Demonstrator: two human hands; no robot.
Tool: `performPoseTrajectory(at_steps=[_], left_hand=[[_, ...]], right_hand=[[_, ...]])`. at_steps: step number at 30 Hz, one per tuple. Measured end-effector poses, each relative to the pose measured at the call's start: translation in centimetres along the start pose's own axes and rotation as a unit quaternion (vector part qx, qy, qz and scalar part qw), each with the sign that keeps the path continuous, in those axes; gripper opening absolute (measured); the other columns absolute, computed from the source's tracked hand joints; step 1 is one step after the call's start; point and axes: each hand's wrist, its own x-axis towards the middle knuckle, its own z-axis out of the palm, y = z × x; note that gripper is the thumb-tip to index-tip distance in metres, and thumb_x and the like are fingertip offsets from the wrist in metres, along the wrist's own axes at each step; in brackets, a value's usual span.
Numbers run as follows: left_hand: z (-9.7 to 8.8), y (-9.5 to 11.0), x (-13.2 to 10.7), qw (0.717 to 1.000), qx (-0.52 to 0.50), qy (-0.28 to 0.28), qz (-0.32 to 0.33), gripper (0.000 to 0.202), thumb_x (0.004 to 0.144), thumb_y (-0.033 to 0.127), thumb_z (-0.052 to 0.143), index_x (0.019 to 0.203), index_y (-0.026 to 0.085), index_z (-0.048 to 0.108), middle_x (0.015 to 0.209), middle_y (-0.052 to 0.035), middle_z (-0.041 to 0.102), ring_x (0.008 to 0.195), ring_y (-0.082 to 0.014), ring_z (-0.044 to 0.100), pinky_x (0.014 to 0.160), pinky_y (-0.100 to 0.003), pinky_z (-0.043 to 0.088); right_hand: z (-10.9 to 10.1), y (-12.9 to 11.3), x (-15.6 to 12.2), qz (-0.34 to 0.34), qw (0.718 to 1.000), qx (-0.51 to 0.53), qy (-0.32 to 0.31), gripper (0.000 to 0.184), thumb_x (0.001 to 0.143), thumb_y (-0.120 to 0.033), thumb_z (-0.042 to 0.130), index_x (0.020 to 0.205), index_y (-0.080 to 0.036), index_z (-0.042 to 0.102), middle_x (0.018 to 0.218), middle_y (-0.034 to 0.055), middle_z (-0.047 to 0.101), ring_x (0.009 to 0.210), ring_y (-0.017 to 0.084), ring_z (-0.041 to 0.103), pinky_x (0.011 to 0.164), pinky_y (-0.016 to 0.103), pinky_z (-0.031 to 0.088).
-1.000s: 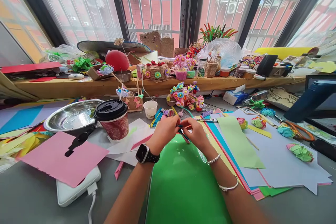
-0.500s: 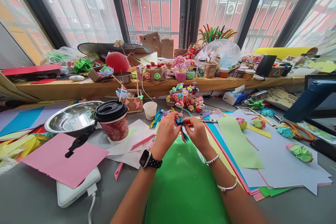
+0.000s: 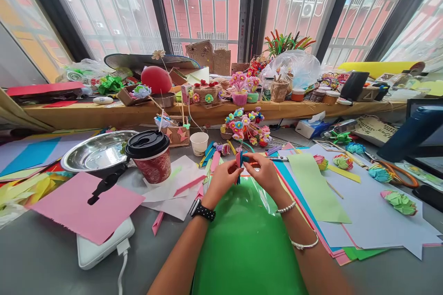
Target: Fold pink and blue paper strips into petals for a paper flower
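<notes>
Both my hands meet over the far end of a glossy green sheet (image 3: 242, 244). My left hand (image 3: 221, 182), with a black watch on its wrist, and my right hand (image 3: 266, 173), with bead bracelets, pinch a small folded paper piece (image 3: 239, 161) of blue and pink strips, held nearly upright between the fingertips. Several coloured paper strips (image 3: 212, 156) lie just beyond my hands. A stack of coloured paper sheets (image 3: 367, 212) spreads out to the right of my right arm.
A lidded red paper cup (image 3: 151, 156) and a steel bowl (image 3: 93, 152) stand at the left, with a pink sheet (image 3: 90, 207) and a white power bank (image 3: 100, 246) nearer. Folded paper flowers (image 3: 398, 200) and orange scissors (image 3: 398, 170) lie right. Craft items crowd the wooden sill (image 3: 207, 113).
The folded piece has been turned from lying slanted between my fingers to standing nearly upright. Both hands have shifted slightly forward and to the right.
</notes>
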Motion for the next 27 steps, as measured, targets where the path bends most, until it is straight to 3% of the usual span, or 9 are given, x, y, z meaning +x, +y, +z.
performPoseTrajectory(at_steps=[9,16,20,23,27], left_hand=[[0.1,0.3,-0.2,0.998,-0.053,-0.012,-0.018,0.029,0.073,0.033,0.047,0.084,0.013,0.064,0.078,-0.005,0.066,0.074,-0.0177,0.058,0.065,-0.025,0.045],[0.1,0.6,-0.1,0.996,-0.063,0.015,-0.056,0.025,0.068,0.031,0.051,0.073,0.012,0.066,0.073,-0.0046,0.066,0.071,-0.0181,0.059,0.063,-0.024,0.045],[0.1,0.3,-0.1,0.998,-0.052,0.005,-0.021,0.027,0.069,0.031,0.05,0.084,0.014,0.065,0.081,-0.0047,0.067,0.074,-0.0178,0.059,0.065,-0.025,0.045],[0.1,0.1,-0.2,1.0,-0.016,0.0,-0.024,0.03,0.07,0.033,0.048,0.084,0.013,0.065,0.075,-0.0041,0.066,0.069,-0.0171,0.058,0.061,-0.024,0.043],[0.1,0.2,-0.3,0.999,-0.002,-0.003,-0.044,0.031,0.07,0.035,0.047,0.08,0.013,0.065,0.07,-0.0027,0.065,0.068,-0.0163,0.058,0.058,-0.023,0.042]], right_hand=[[0.1,0.2,-0.1,-0.011,0.999,-0.046,0.017,0.014,0.072,-0.014,0.05,0.081,-0.018,0.06,0.077,0.0057,0.064,0.068,0.017,0.06,0.063,0.031,0.05],[0.8,0.0,-0.4,-0.036,0.994,-0.098,0.037,0.017,0.073,-0.013,0.047,0.082,-0.018,0.06,0.078,0.0065,0.062,0.069,0.018,0.059,0.064,0.031,0.049],[0.3,0.2,-0.2,0.005,0.999,-0.046,-0.006,0.022,0.072,-0.016,0.051,0.091,-0.018,0.061,0.087,0.0069,0.065,0.067,0.017,0.061,0.061,0.029,0.05],[0.0,0.3,-0.1,0.006,0.998,-0.056,-0.04,0.019,0.072,-0.018,0.052,0.088,-0.019,0.064,0.085,0.0064,0.066,0.069,0.018,0.061,0.063,0.03,0.049],[0.0,0.4,-0.1,0.001,0.996,-0.081,-0.035,0.015,0.073,-0.018,0.052,0.081,-0.02,0.065,0.078,0.0055,0.067,0.07,0.019,0.061,0.062,0.031,0.047]])
